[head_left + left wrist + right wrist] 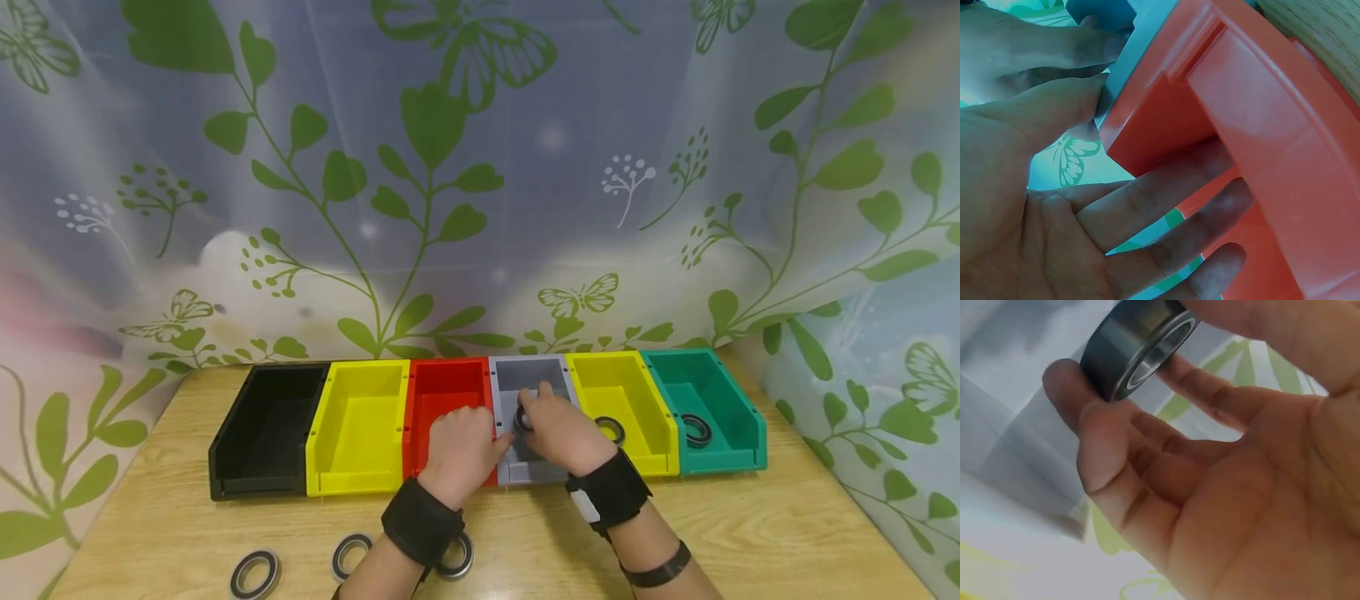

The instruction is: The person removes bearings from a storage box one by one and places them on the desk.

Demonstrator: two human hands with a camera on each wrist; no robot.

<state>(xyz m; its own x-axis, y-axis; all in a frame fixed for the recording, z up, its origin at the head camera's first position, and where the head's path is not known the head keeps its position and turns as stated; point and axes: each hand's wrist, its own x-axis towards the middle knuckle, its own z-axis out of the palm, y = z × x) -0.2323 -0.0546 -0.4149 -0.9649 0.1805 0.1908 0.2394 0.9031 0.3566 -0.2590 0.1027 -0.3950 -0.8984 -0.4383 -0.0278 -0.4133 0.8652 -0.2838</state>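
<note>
While the right hand (562, 429) pinches a ring (1125, 337) within the grey bin (532, 473), the left hand (461, 450), its fingers loosely extended, is at the red bin (450, 372), toward nine o'clock. Three rings (239, 577) lie on the worktop (757, 533), around seven o'clock.

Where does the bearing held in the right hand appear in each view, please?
Head: the bearing is below and slightly right of centre, in the right hand at the grey bin.
Left wrist: not visible.
Right wrist: at the top edge, left of centre.
Shared landmark: the green-printed curtain shows in all three.
</note>
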